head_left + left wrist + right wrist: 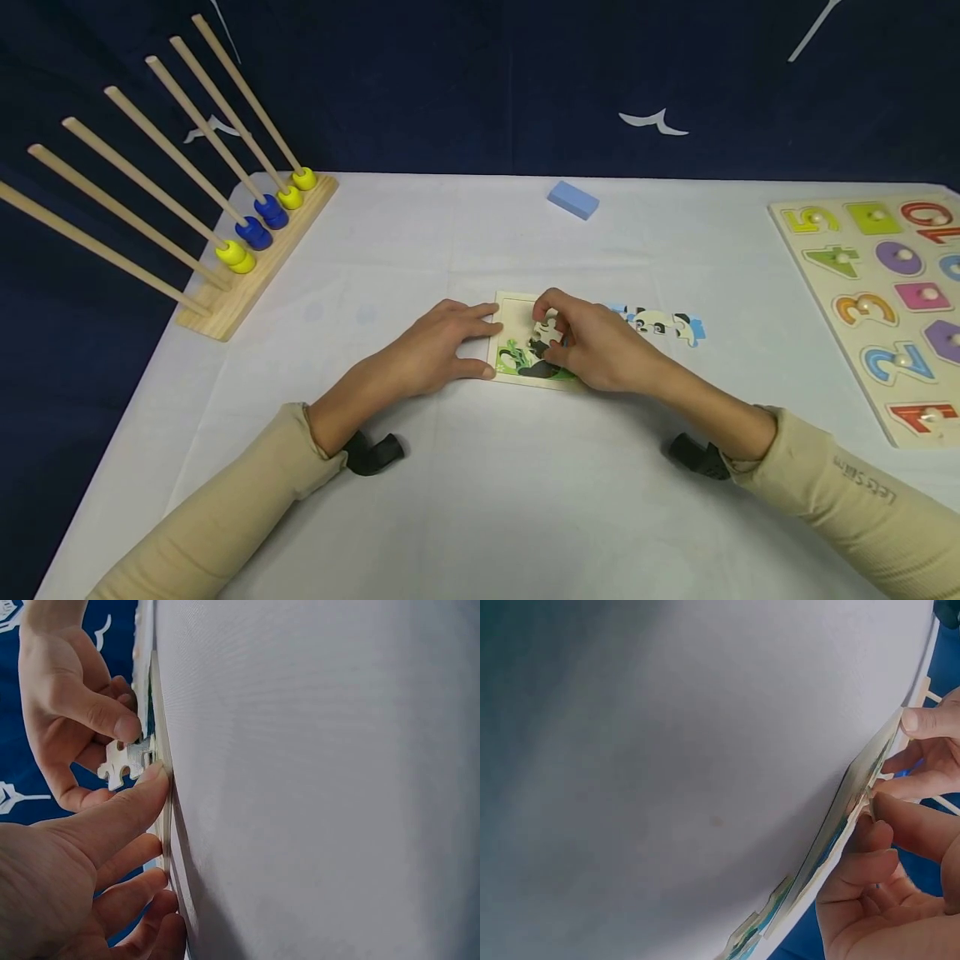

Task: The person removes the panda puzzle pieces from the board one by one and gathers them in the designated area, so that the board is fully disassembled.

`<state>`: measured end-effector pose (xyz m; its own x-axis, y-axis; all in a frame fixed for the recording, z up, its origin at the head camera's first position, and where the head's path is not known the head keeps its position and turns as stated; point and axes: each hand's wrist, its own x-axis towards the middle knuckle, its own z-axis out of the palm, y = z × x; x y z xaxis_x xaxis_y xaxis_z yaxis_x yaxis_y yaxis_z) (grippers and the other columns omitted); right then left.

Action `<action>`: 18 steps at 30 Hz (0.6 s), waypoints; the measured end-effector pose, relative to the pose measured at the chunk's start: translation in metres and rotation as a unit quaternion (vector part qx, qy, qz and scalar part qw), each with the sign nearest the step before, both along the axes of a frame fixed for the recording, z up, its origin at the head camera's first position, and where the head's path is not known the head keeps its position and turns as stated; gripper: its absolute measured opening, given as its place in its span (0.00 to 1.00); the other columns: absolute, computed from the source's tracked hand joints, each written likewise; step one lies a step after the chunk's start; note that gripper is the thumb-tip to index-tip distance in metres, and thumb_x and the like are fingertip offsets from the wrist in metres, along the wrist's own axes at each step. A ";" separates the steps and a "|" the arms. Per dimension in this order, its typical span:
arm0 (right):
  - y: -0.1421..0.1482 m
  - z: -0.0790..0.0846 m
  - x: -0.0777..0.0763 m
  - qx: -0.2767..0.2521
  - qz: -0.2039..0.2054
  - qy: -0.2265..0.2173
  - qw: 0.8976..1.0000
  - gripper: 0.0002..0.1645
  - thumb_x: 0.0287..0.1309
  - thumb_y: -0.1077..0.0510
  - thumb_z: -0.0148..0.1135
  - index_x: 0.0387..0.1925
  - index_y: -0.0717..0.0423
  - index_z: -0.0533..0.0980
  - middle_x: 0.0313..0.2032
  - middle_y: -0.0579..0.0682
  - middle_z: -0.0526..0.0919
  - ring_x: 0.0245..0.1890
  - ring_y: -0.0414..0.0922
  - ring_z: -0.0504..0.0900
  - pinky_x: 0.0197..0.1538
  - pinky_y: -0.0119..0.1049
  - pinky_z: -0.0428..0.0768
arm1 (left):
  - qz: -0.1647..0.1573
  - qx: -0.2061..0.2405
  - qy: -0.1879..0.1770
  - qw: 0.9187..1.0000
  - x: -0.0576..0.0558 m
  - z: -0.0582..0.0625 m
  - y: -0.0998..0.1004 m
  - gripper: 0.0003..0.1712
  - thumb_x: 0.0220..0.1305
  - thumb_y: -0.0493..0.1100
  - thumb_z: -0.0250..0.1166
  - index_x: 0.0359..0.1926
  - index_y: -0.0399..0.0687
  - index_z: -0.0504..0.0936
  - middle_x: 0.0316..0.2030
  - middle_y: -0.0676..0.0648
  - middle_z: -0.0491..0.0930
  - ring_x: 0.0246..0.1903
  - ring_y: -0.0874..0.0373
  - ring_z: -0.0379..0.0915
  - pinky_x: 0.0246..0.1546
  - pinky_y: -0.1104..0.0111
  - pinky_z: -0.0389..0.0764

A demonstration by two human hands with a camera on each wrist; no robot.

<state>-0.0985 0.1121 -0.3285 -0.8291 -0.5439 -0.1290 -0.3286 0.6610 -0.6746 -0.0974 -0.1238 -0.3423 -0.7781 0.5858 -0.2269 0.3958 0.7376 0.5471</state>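
In the head view a small wooden puzzle board with panda and bamboo pictures lies mid-table. My left hand is at its left side, thumb and fingertips against the edge. Over the board, my right hand pinches a jigsaw piece between thumb and fingers. The left wrist view shows that jigsaw piece tilted up from the board, its knobbed edge outward. Part of the board is hidden under the right hand. Just right of that hand lie loose panda puzzle pieces, blue, white and black.
A wooden bead rack with tall pegs and yellow and blue beads stands at the left. Toward the back lies a blue block. A number and shape board with knobs occupies the right side. A dark blue curtain hangs behind.
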 end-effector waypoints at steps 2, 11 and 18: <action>0.000 0.000 0.000 0.002 -0.003 -0.003 1.000 0.19 0.57 0.70 0.63 0.49 0.57 0.71 0.29 0.49 0.75 0.22 0.43 0.70 0.30 0.40 0.70 | -0.001 0.000 0.002 1.000 0.000 0.000 0.000 0.34 0.62 0.49 0.71 0.66 0.43 0.74 0.73 0.47 0.60 0.66 0.48 0.58 0.65 0.58 0.62; 0.001 -0.001 -0.002 -0.001 -0.007 -0.004 1.000 0.16 0.58 0.69 0.63 0.48 0.56 0.77 0.26 0.49 0.73 0.22 0.44 0.69 0.30 0.40 0.68 | 0.003 0.000 -0.001 1.000 0.000 0.000 0.000 0.34 0.61 0.49 0.71 0.66 0.43 0.74 0.73 0.48 0.60 0.66 0.48 0.58 0.65 0.58 0.62; 0.001 -0.001 -0.003 -0.009 -0.002 -0.010 1.000 0.18 0.60 0.68 0.62 0.52 0.57 0.78 0.29 0.49 0.76 0.22 0.43 0.70 0.31 0.41 0.70 | 0.000 0.000 0.001 1.000 -0.001 -0.001 0.000 0.34 0.62 0.49 0.71 0.67 0.43 0.74 0.73 0.47 0.60 0.67 0.48 0.58 0.65 0.58 0.62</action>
